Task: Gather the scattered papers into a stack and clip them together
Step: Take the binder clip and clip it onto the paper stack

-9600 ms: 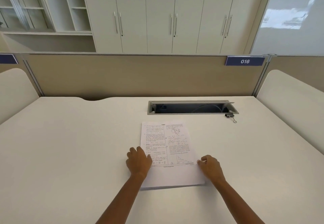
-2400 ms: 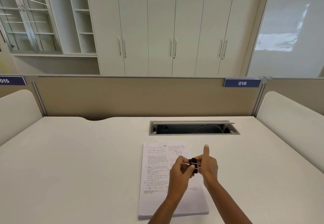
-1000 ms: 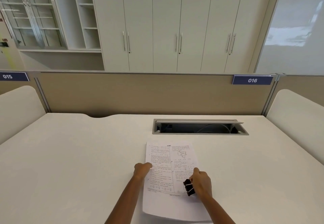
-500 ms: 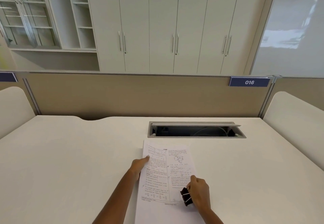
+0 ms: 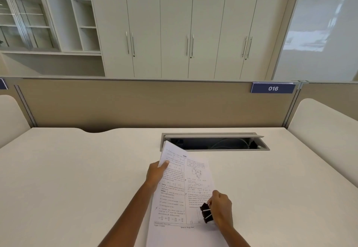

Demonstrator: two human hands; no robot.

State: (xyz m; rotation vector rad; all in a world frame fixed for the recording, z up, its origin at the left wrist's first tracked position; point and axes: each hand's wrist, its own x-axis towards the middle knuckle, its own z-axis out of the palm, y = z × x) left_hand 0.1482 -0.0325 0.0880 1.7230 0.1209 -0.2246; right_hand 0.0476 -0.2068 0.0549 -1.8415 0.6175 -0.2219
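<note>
Nearest the camera, the right hand [image 5: 220,210] has its fingers clamped on a black binder clip [image 5: 205,213], pinching the two wire levers; whether the clip's mouth is sprung open cannot be made out. The clip sits over the near right part of the stack of papers [image 5: 184,188], seemingly close to the right edge, but the hand covers that edge, so I cannot tell whether the clip already bites the sheets or only hovers over them. The stack's near edge is cut off by the bottom of the frame.

The stack's long axis runs near to far, leaning slightly left at the far end. The left hand [image 5: 156,173] grips its left edge farther out, thumb on top and fingers closed under the sheets, lifting that side and the far left corner off the white surface [image 5: 77,179]. The coming move appears to turn on the clip's mouth meeting an edge of the stack, and the right hand is the nearer one.

Beyond the papers, an open cable tray [image 5: 213,143] is sunk into the surface, with a beige partition [image 5: 135,101] behind.
</note>
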